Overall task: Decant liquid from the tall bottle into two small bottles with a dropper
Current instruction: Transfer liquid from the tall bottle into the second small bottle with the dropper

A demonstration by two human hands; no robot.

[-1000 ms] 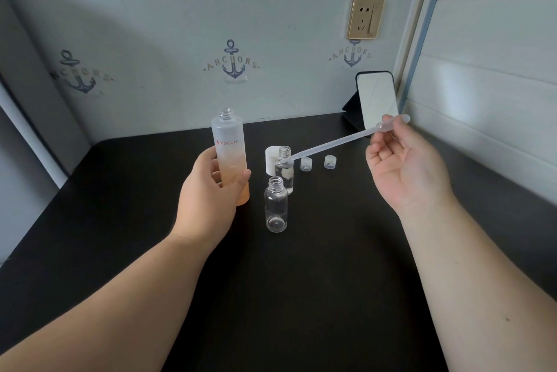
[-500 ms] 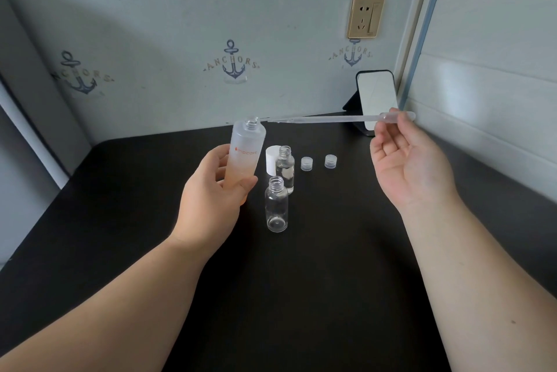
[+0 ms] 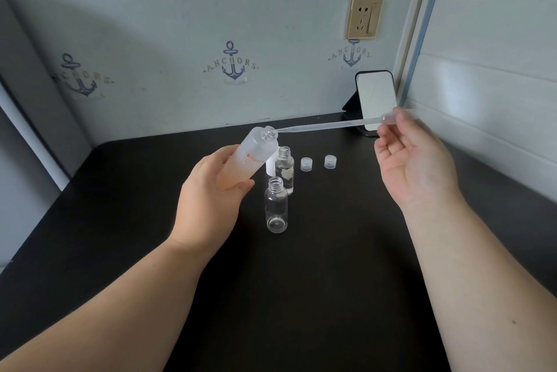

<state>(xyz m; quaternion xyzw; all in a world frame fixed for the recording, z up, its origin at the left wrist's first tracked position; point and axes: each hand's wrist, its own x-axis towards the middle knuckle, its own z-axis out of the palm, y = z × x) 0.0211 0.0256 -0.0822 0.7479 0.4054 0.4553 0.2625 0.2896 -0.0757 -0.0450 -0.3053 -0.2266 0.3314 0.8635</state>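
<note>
Black table [image 3: 301, 296], on which we log: left hand [image 3: 208, 202] gripping tilted tall bottle [image 3: 250, 157], mouth toward two o'clock; right hand [image 3: 413, 160] pinching dropper [image 3: 331, 125], tip at that mouth.

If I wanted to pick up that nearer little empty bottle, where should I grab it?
Probably round the straight middle of the nearer small bottle, coming from the right: it stands upright, the left hand crowds its left, and the second small bottle stands close behind.

Bottle base: my left hand [image 3: 211, 190] hides the tall bottle [image 3: 253, 157] bottom.
White cap [image 3: 270, 167]: mostly behind that bottle.
Dropper [image 3: 325, 125] bulb: blurred in my right hand [image 3: 413, 160].
</note>
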